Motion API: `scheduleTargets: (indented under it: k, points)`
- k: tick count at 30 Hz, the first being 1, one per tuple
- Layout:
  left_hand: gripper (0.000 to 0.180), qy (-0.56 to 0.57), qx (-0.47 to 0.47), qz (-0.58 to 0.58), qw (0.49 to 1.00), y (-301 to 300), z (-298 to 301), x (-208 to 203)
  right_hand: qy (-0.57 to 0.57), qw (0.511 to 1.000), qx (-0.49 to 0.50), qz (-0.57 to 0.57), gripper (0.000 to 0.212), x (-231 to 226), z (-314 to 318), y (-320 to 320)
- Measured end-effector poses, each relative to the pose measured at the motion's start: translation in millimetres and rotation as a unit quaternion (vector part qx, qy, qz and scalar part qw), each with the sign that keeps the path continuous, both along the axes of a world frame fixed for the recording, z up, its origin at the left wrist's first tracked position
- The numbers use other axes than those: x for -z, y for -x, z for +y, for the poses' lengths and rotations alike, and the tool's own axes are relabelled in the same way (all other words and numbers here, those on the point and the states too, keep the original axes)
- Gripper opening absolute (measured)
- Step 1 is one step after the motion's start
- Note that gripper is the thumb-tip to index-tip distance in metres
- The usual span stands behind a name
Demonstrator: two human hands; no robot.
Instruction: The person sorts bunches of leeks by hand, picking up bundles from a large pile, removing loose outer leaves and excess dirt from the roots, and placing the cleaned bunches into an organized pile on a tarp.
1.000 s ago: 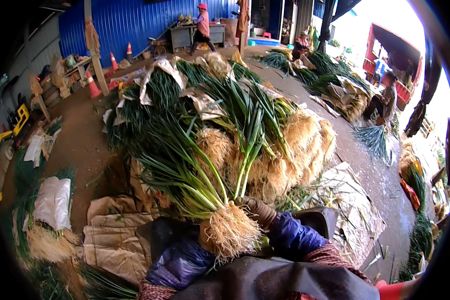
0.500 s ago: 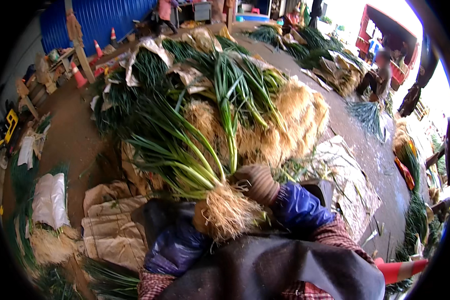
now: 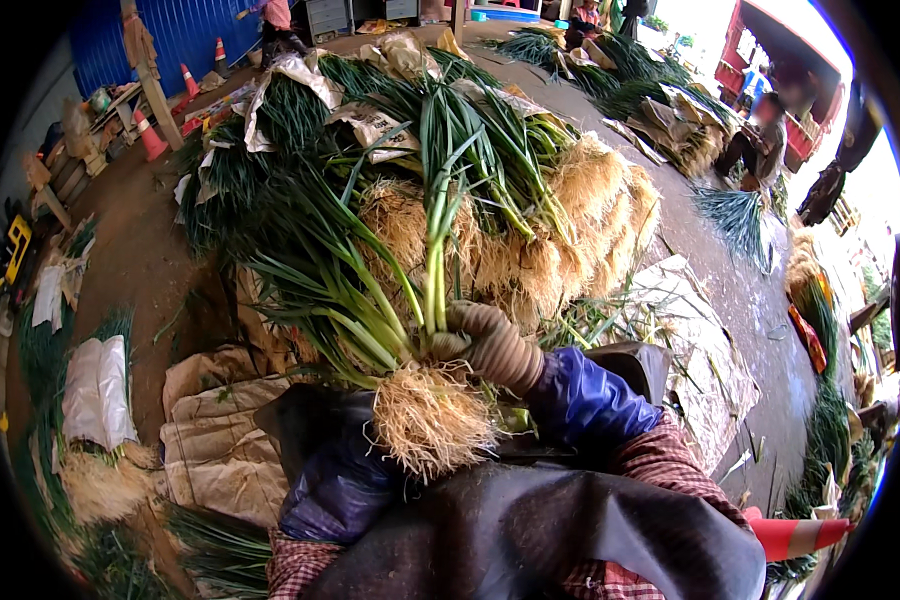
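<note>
The rooted bundle of green stalks (image 3: 398,345) was held between the dark apron (image 3: 540,540) and the near edge of the stacked pile (image 3: 540,265), with the gloved right hand (image 3: 485,345) clamped around its stems just above the roots (image 3: 433,420), and the left hand, beyond the left sleeve (image 3: 342,490), hidden, its grip indeterminable.
</note>
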State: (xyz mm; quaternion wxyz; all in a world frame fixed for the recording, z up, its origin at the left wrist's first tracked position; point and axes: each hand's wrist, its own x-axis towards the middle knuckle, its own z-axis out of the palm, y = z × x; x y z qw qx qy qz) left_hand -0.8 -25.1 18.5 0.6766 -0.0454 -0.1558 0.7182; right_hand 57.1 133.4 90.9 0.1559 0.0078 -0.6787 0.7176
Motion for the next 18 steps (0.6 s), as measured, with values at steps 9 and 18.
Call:
scheduleTargets:
  k: [9,18]
  points:
    - [0.056,0.031,-0.05,0.203,0.977,10,1,-4,0.11,0.993,0.011,-0.042,0.048,13,10,0]
    - [0.052,0.066,-0.102,0.298,0.947,10,-9,27,0.088,0.986,0.057,-0.131,0.048,23,26,14]
